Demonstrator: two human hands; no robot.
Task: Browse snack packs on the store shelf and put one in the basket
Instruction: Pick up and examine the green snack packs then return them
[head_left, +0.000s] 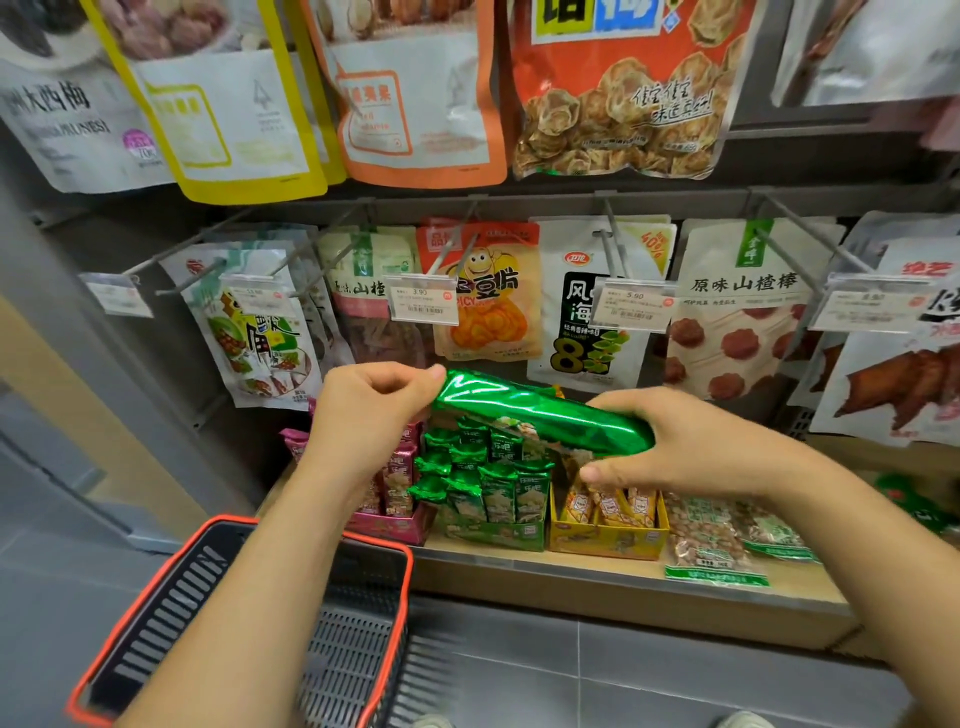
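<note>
A shiny green snack pack (540, 413) is held level in front of the shelf, above its display box. My left hand (363, 410) pinches its left end between thumb and fingers. My right hand (691, 441) grips its right end, thumb underneath. Below them a green display box (493, 535) holds several more green packs upright. The black basket with an orange rim (363, 613) stands on the floor at the lower left, under my left forearm; what I see of its inside is bare.
A pink box (395, 525) and a yellow box (608, 540) of packs flank the green one on the wooden shelf (623, 587). Peanut bags (711, 540) lie to the right. Snack bags hang on metal hooks (618, 244) with price tags (423, 306) above.
</note>
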